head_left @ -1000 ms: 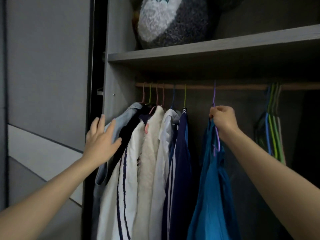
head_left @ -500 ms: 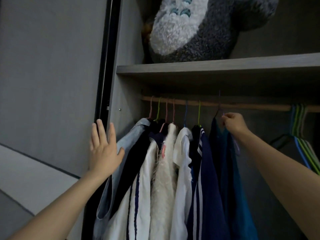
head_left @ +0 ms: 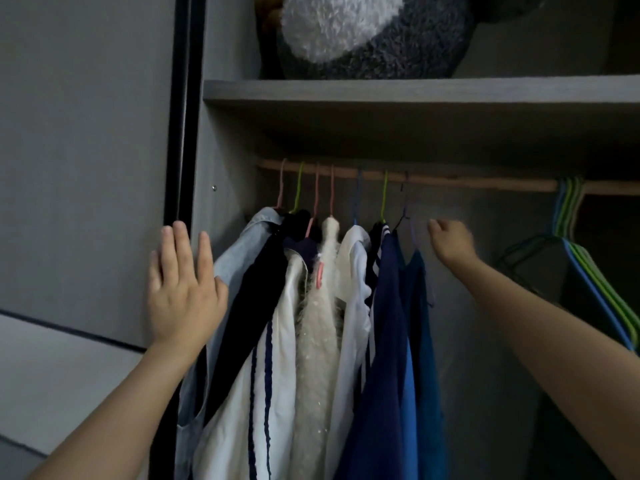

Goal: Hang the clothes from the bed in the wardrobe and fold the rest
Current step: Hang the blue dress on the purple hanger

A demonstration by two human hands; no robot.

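The left hand (head_left: 183, 289), fingers wide, at nine o'clock of hung clothes (head_left: 318, 323); right hand (head_left: 450, 242) blurred at two o'clock of teal garment (head_left: 424, 323); fingers' state unclear.

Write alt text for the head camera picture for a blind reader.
A person's right hand reaches beside a teal garment hanging on the wardrobe rail, while the left hand, fingers straight, is raised beside the row of hung clothes.

The rail (head_left: 485, 183) is bare from the packed clothes (head_left: 311, 323) toward 3 o'clock, up to the empty hangers (head_left: 588, 271). At 12 o'clock the shelf (head_left: 415, 91) limits the room.
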